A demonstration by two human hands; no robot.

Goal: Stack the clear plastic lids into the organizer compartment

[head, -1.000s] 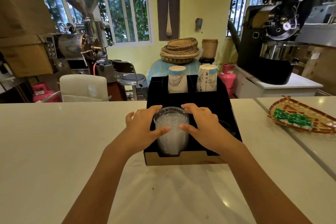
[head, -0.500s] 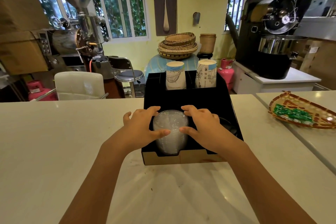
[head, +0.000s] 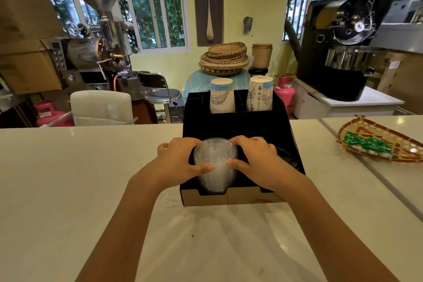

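Observation:
A tall stack of clear plastic lids (head: 215, 162) stands in the front left compartment of a black cardboard organizer (head: 238, 126) on the white counter. My left hand (head: 180, 160) clasps the stack from the left, thumb across its front. My right hand (head: 256, 160) clasps it from the right, thumb meeting the other at the front. The stack's base is hidden behind the organizer's front wall (head: 229, 198). A dark round item (head: 286, 155) lies in the compartment to the right, partly hidden by my right hand.
Two stacks of printed paper cups (head: 222, 96) (head: 259, 94) stand in the organizer's rear slots. A woven tray with green packets (head: 375, 144) lies on the counter at right. Chairs, gas bottles and coffee roasters stand beyond the counter's far edge.
The lid stack has sunk a little deeper into the compartment, with both hands lowering along it. The view has tilted slightly.

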